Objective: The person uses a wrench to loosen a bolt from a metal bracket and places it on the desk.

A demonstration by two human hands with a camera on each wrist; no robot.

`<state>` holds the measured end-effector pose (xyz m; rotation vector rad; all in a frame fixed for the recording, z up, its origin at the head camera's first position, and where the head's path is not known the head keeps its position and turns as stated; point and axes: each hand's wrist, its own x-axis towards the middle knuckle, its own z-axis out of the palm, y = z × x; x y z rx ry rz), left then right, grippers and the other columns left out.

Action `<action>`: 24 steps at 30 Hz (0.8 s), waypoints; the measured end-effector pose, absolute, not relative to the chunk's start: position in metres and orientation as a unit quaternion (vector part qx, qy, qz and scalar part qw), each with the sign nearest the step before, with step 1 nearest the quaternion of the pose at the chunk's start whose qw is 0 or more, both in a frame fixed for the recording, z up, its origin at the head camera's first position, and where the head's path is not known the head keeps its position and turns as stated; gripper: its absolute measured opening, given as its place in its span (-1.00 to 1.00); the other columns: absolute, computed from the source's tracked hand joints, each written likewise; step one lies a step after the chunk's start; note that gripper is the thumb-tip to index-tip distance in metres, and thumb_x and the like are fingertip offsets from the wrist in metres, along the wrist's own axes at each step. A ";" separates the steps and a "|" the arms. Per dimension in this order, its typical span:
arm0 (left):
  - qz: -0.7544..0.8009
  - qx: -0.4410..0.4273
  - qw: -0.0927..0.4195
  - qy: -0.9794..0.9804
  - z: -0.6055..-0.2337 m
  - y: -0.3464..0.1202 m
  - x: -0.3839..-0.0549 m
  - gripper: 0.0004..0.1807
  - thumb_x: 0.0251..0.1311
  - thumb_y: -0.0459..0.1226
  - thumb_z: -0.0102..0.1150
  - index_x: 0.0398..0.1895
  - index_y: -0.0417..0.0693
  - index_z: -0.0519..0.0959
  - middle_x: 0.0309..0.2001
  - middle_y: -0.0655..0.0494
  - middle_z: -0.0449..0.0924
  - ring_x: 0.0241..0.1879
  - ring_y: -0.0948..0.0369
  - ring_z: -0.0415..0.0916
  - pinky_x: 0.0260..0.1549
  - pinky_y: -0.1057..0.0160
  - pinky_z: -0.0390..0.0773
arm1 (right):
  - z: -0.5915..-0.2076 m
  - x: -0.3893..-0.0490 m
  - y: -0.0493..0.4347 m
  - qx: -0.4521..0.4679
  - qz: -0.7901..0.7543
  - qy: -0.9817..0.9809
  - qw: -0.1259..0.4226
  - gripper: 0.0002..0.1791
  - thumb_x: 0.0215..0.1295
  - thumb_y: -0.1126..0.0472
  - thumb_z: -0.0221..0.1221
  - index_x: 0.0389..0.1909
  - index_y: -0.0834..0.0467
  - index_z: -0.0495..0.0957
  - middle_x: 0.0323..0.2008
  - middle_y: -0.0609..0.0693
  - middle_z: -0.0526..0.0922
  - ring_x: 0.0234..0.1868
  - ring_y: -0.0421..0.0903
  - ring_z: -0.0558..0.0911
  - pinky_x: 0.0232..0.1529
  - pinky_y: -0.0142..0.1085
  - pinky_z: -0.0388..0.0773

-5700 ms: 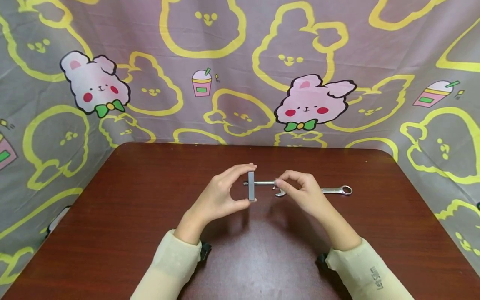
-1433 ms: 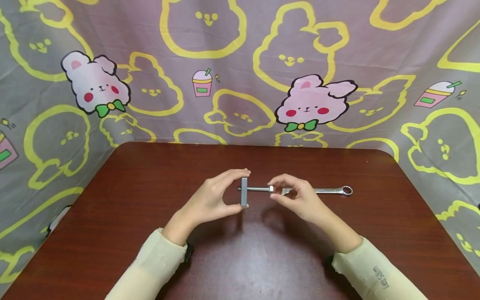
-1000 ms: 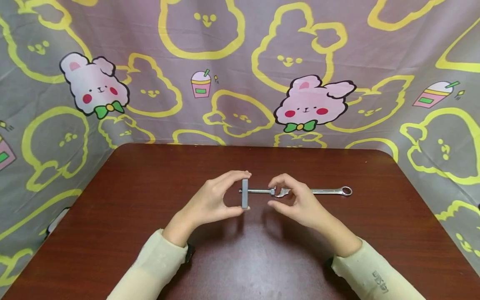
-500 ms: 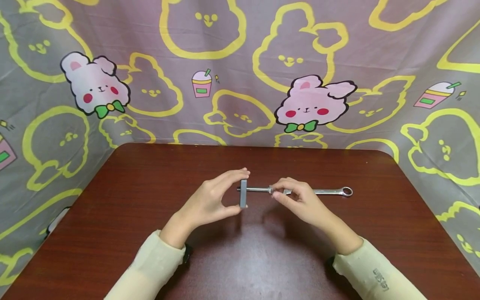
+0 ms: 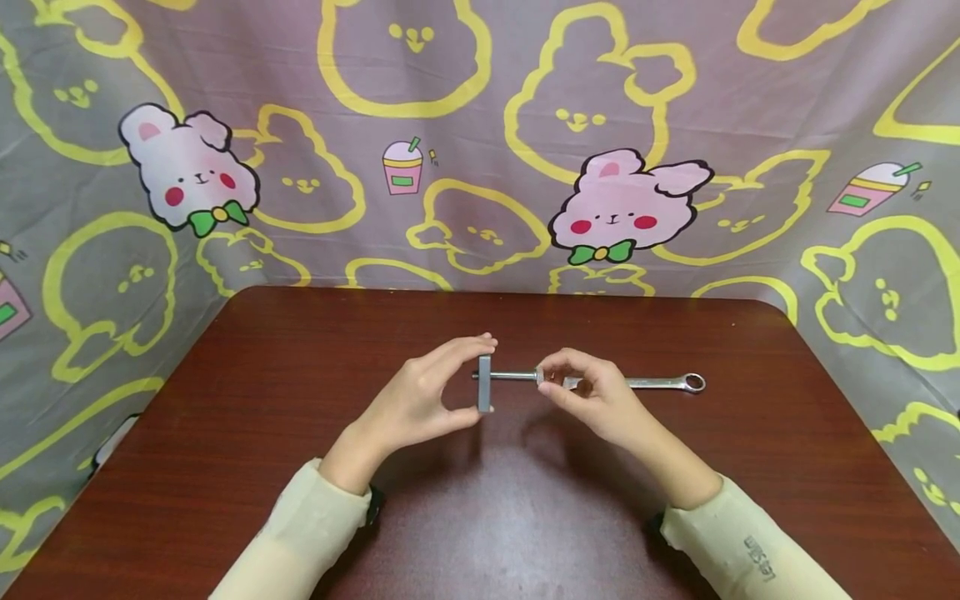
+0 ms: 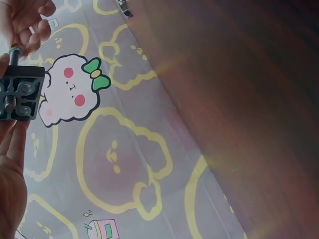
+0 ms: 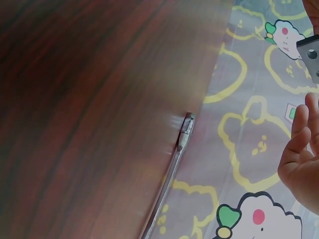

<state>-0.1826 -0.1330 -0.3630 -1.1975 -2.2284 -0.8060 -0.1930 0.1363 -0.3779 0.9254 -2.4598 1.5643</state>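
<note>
My left hand holds a small grey square plate on edge between thumb and fingers, raised over the table. In the left wrist view the plate shows a recessed face, with the threaded end of a bolt poking through a hole. From the plate's other side the bolt's shank runs right, roughly level, to its hex head. Thumb and fingertips of my right hand pinch that head. In the right wrist view several holes show in the plate.
Behind my right hand a combination wrench lies on the dark red-brown table, its ring end to the right and its other end partly covered by the hand. A patterned curtain hangs beyond the table's far edge.
Right fingers spread off the bolt head about a second ago, then pinched it again. Compared with the oldest frame, plate and bolt have shifted slightly left; the wrench stays put.
</note>
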 end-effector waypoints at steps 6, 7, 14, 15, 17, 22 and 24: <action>-0.299 -0.436 0.232 -0.816 -0.364 -0.132 -0.184 -0.24 -0.16 -0.33 0.51 0.23 -0.19 0.45 0.23 -0.06 0.55 0.22 0.09 0.55 0.16 0.18 0.59 | -0.376 -0.191 0.133 0.304 0.513 -0.802 0.050 -0.73 0.19 0.45 0.28 -0.15 0.12 0.52 -0.36 -0.02 0.66 -0.32 -0.29 0.54 -0.49 -0.40 0.47; -0.299 -0.436 0.232 -0.817 -0.364 -0.131 -0.185 -0.24 -0.16 -0.33 0.51 0.23 -0.19 0.45 0.23 -0.06 0.55 0.22 0.09 0.55 0.16 0.18 0.59 | -0.376 -0.191 0.133 0.304 0.511 -0.802 0.052 -0.72 0.18 0.46 0.28 -0.15 0.11 0.52 -0.37 -0.03 0.65 -0.31 -0.29 0.53 -0.50 -0.41 0.47; -0.298 -0.439 0.232 -0.815 -0.364 -0.131 -0.185 -0.23 -0.15 -0.32 0.50 0.24 -0.18 0.45 0.24 -0.06 0.54 0.24 0.09 0.54 0.17 0.18 0.58 | -0.375 -0.191 0.135 0.312 0.509 -0.801 0.055 -0.73 0.19 0.41 0.30 -0.13 0.13 0.54 -0.33 -0.03 0.64 -0.30 -0.27 0.54 -0.47 -0.38 0.51; -0.299 -0.439 0.233 -0.814 -0.365 -0.131 -0.185 -0.23 -0.15 -0.32 0.50 0.24 -0.18 0.45 0.24 -0.07 0.54 0.24 0.09 0.54 0.17 0.18 0.58 | -0.374 -0.192 0.136 0.310 0.509 -0.801 0.053 -0.75 0.21 0.39 0.30 -0.12 0.12 0.55 -0.31 -0.04 0.64 -0.29 -0.27 0.54 -0.45 -0.38 0.52; -0.299 -0.441 0.235 -0.813 -0.365 -0.131 -0.185 -0.23 -0.15 -0.32 0.50 0.24 -0.19 0.44 0.24 -0.07 0.54 0.24 0.08 0.54 0.16 0.19 0.58 | -0.374 -0.193 0.137 0.306 0.509 -0.803 0.048 -0.79 0.26 0.35 0.27 -0.11 0.10 0.58 -0.27 -0.04 0.66 -0.30 -0.25 0.56 -0.44 -0.38 0.51; -0.297 -0.444 0.238 -0.811 -0.364 -0.130 -0.185 -0.24 -0.15 -0.33 0.50 0.23 -0.22 0.45 0.24 -0.07 0.54 0.23 0.08 0.54 0.15 0.19 0.60 | -0.376 -0.199 0.140 0.293 0.501 -0.814 0.023 -0.88 0.36 0.29 0.19 -0.14 0.11 0.65 -0.29 -0.03 0.69 -0.39 -0.25 0.59 -0.48 -0.38 0.52; -0.296 -0.445 0.238 -0.811 -0.364 -0.129 -0.185 -0.25 -0.15 -0.33 0.50 0.23 -0.22 0.45 0.24 -0.07 0.54 0.23 0.09 0.54 0.15 0.19 0.59 | -0.378 -0.200 0.140 0.294 0.500 -0.815 0.015 -0.89 0.37 0.29 0.17 -0.19 0.14 0.66 -0.35 -0.03 0.69 -0.40 -0.28 0.60 -0.49 -0.38 0.51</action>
